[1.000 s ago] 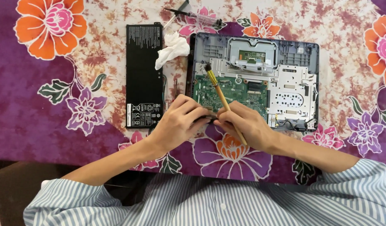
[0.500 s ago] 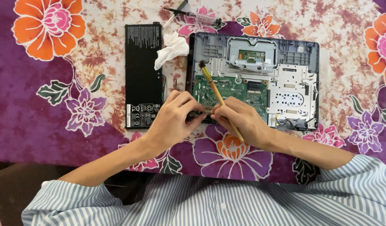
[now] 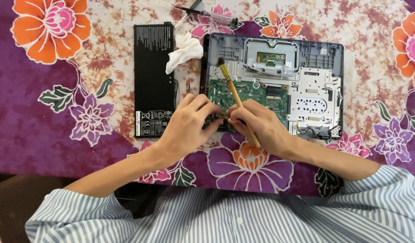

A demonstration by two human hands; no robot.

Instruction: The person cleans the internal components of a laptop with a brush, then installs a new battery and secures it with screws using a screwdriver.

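Fingers: those of the left hand [image 3: 187, 123] curl narrowly, tips pinching a small dark part at the near edge of the green circuit board [image 3: 248, 96]; what exactly they pinch cannot be told. Right hand [image 3: 257, 126]: closed around a yellow-handled brush [image 3: 234, 92], bristles pointing away over the board, fingertips meeting the left hand's. Board: seated in an opened grey laptop shell [image 3: 324, 58] on a floral tablecloth [image 3: 49, 112]. Left of the shell: a black battery pack [image 3: 153, 76] and a crumpled white tissue [image 3: 184, 50]. Far edge: a syringe [image 3: 212, 15].
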